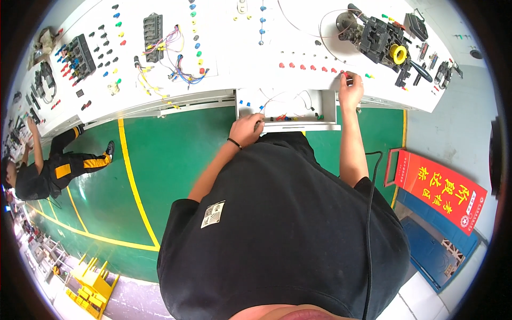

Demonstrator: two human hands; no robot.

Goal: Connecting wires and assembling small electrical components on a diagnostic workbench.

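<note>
Looking down through the head view from my remote seat, I find the two hands well apart. The right hand (pixel 351 90) has thumb and fingertips pinched on a small red plug (pixel 346 75), which sits near the front edge of the white bench (pixel 234 58); the fingers cover too much for me to tell whether it is seated in the surface. Just left of it runs a row of red plugs (pixel 303 68), and a thin wire (pixel 321 37) curves down toward the fingertips. To the plug's right lies a green-and-yellow piece (pixel 369 76), with a black mechanism (pixel 378 42) beyond it. The left hand (pixel 248 130), fingers curled, rests at the left front corner of an open drawer (pixel 304 128); I cannot tell whether it grips there. The drawer juts out below the bench edge, nearly against the black shirt (pixel 288 202), so the space between is tight. Bare white surface lies left of the red row, giving sideways room. Green floor (pixel 165 138) opens beside the left forearm, while a black cable (pixel 370 224) hangs close by the right arm.
</note>
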